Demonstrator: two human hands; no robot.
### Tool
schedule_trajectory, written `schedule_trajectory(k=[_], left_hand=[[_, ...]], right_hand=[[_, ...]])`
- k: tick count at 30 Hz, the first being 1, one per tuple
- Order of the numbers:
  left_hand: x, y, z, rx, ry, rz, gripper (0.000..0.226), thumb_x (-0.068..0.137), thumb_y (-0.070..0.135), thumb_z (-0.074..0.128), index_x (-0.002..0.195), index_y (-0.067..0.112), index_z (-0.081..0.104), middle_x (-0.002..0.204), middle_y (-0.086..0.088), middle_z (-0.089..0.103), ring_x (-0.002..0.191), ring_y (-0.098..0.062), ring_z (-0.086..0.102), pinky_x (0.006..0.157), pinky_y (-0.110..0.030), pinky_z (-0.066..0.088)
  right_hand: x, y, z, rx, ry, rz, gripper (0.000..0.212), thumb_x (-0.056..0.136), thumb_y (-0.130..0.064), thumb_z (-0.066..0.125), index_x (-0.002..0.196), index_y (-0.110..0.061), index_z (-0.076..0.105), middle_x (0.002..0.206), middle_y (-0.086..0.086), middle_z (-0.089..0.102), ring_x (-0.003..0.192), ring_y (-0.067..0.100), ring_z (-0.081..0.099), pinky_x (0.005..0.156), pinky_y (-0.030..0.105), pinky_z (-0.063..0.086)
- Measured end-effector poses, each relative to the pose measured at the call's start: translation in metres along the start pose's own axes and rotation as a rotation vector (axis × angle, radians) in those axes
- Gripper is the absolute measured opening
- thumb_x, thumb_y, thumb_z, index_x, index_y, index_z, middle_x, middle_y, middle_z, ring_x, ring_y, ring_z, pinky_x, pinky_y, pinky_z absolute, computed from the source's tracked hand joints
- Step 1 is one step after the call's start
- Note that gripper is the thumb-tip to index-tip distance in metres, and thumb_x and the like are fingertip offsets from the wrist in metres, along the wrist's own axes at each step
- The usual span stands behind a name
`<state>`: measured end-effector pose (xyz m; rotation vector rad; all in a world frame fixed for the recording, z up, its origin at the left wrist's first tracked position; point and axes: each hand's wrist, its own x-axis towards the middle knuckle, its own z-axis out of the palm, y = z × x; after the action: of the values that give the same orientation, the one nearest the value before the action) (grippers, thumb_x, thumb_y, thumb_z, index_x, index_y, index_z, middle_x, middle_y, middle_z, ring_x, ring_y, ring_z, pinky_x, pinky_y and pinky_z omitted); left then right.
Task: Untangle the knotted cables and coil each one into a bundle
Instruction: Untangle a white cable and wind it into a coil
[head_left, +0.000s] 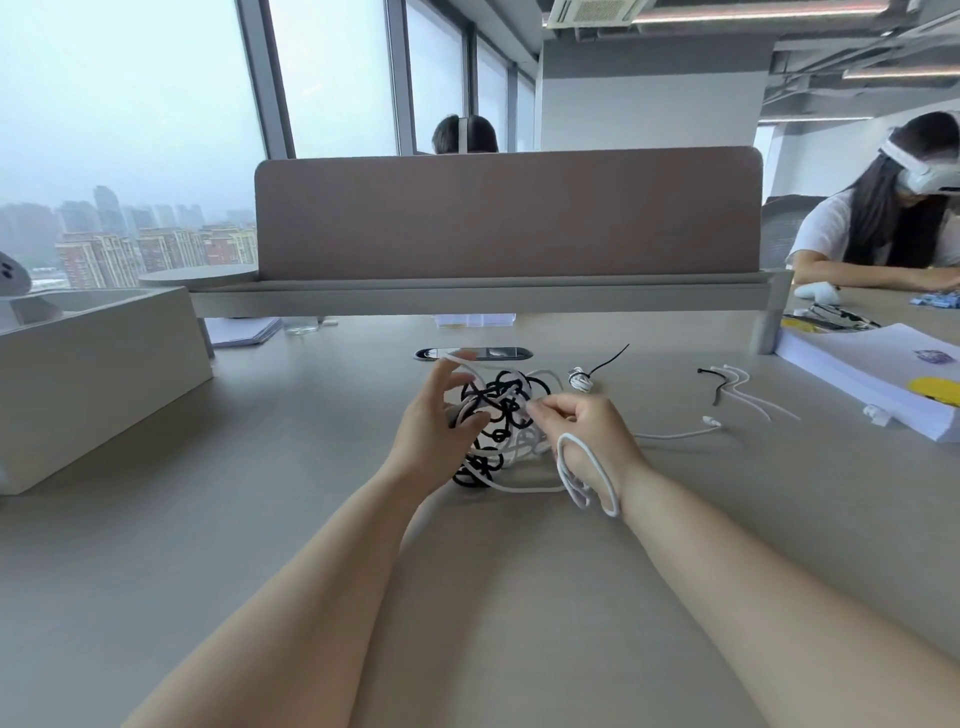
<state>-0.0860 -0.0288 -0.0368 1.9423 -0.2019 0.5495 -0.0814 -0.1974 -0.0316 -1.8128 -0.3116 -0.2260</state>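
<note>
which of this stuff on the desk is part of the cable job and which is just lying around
Job: black-and-white cable tangle held by left hand; white cable looped round right hand; tied bundle; loose ties.
Lying about: paper stack; grey box; desk divider.

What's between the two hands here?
The black-and-white cable tangle lies between the left hand and right hand, seen in the head view; both hands hold its strands.
</note>
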Motion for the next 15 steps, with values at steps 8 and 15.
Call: schedule_trajectory(k=[8,15], left_hand=[[0.008,-0.009,-0.001,0.077,0.178,-0.020,0.042,0.091,0.003,0.055,0.099,0.043,0.060,0.108,0.008,0.065,0.083,-0.008,0.060,0.076,-0.023,0.047],[0.014,-0.025,-0.017,-0.031,0.387,-0.265,0.057,0.080,-0.011,0.036,0.111,0.025,0.067,0.111,0.003,0.066,0.103,-0.019,0.063,0.091,-0.037,0.052]], right_hand=[[0.003,-0.001,-0.005,0.219,0.178,0.062,0.030,0.098,-0.022,0.048,0.075,-0.008,0.060,0.059,0.003,0.055,0.057,0.021,0.051,0.061,0.035,0.044],[0.007,-0.001,-0.006,0.307,0.287,0.042,0.024,0.099,-0.017,0.047,0.080,-0.008,0.059,0.060,-0.002,0.050,0.050,0.009,0.046,0.054,0.027,0.041]])
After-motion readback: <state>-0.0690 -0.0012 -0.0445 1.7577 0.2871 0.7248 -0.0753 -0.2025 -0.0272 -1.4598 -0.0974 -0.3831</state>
